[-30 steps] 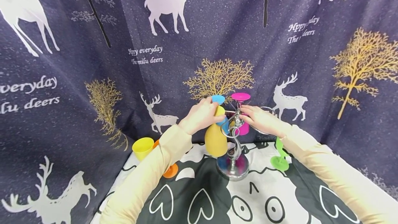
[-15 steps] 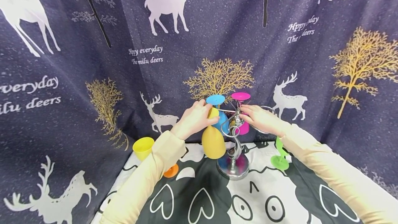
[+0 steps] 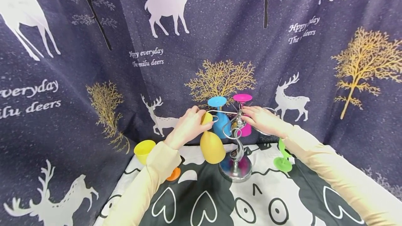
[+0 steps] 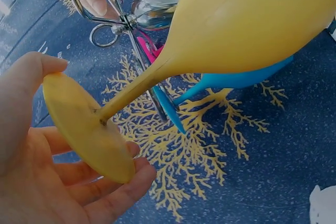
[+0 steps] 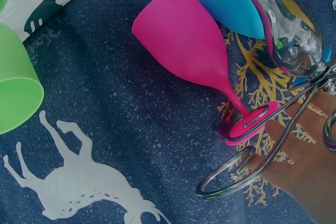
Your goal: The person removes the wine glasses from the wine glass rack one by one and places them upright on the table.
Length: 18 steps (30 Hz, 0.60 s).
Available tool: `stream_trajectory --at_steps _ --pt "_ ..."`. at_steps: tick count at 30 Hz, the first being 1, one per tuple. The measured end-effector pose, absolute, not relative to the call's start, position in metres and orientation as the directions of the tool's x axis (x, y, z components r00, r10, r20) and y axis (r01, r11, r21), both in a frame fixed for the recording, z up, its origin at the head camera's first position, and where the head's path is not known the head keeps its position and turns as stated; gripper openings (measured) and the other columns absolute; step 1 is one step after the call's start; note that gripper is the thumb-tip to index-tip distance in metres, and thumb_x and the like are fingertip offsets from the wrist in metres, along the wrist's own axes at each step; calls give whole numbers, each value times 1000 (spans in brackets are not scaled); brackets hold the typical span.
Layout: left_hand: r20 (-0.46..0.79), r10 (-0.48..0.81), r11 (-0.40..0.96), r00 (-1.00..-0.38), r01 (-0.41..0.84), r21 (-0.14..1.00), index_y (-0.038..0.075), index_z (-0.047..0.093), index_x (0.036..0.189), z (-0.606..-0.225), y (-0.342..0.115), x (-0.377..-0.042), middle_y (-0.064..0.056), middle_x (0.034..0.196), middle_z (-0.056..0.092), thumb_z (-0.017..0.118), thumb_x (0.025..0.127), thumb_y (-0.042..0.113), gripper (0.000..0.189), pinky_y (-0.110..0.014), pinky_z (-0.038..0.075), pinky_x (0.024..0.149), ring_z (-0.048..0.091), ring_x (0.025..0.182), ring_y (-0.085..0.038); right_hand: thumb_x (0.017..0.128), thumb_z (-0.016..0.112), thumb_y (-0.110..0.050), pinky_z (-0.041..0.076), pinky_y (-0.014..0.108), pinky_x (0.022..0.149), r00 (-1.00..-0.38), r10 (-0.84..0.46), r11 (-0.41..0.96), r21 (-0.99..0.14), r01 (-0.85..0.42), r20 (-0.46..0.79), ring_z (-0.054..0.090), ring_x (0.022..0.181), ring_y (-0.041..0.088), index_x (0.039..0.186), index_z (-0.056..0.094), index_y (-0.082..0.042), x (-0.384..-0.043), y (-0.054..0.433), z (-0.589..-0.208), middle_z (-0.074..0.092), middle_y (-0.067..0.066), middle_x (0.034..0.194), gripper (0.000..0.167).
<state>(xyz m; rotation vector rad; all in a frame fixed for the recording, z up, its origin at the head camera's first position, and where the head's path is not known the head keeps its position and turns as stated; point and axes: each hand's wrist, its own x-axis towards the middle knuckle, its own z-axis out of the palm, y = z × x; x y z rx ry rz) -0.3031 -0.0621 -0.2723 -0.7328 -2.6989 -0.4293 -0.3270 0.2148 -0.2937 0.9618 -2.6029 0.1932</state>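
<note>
My left hand (image 3: pixel 187 125) holds a yellow goblet (image 3: pixel 212 148) upside down and tilted. In the left wrist view, thumb and fingers grip opposite edges of its round foot (image 4: pixel 79 124). The goblet is beside the left arm of a chrome goblet rack (image 3: pixel 235 167); whether its stem touches the wire I cannot tell. My right hand (image 3: pixel 263 118) grips the top of the rack, its fingertips partly hidden behind the wires. A blue goblet (image 3: pixel 222 125) and a magenta goblet (image 5: pixel 184 40) hang upside down from the rack.
At the left stands a yellow goblet (image 3: pixel 144 149), near an orange goblet (image 3: pixel 173 173) mostly hidden by my left sleeve. A green goblet (image 3: pixel 282 164) stands at the right, partly behind the right sleeve. A patterned cloth (image 3: pixel 263 198) covers the table, and a deer-print curtain (image 3: pixel 201 44) hangs behind.
My left hand has moved left and slightly down with the yellow goblet, which tilts more now. The blue goblet behind it shows more fully. My right hand stays on the rack.
</note>
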Motion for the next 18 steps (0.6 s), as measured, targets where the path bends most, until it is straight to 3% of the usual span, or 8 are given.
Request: stream_trajectory --at_steps 7,18 --pt "389 344 811 -854 479 335 3 57 116 -281 -74 -299 -5 89 43 56 86 41 49 -27 38 53 42 73 -19 95 45 -19 30 46 95 -695 -607 753 -1 -658 387 43 113 39 121 51 9 -329 215 -294 48 25 122 39" --pt "353 233 800 -906 385 461 5 58 117 -304 -91 -298 -8 95 50 55 86 44 50 -31 41 59 46 75 -20 95 46 -18 30 46 95 -679 -621 742 16 -670 391 44 112 40 120 51 10 -328 215 -294 49 26 121 38"
